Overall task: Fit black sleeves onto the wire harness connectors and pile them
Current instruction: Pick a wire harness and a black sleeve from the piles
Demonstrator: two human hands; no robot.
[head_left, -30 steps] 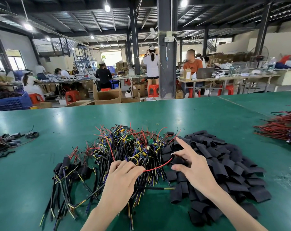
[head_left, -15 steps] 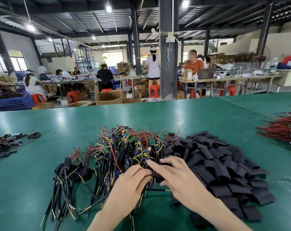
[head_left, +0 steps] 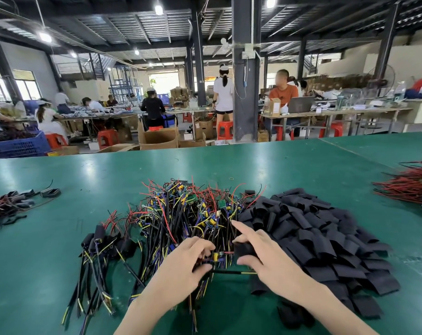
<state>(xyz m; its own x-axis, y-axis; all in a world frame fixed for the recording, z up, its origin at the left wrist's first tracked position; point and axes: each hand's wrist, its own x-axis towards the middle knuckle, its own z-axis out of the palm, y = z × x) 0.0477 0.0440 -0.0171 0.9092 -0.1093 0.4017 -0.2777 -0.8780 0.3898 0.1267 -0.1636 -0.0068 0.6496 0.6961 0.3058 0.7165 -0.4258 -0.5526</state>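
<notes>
Head view: the left hand (head_left: pixel 183 264) pinches a harness connector (head_left: pixel 216 257) in curled fingers (head_left: pixel 200 243). The right hand (head_left: pixel 260 255) grips a black sleeve (head_left: pixel 244 249) just beside that connector, index finger straight. On the green counter (head_left: pixel 108 177), bare harnesses (head_left: pixel 193 213) heap behind the hands, loose sleeves (head_left: pixel 326 233) lie to their right, and sleeved harnesses (head_left: pixel 101 240) to the left.

- A single wide-angle view, worn on the person's head, faces forward and down over the flat green-topped counter (head_left: pixel 277 170).
- It sits close above the counter's near edge, with the left hand (head_left: pixel 181 264) and right hand (head_left: pixel 260 252) just below the lens.
</notes>
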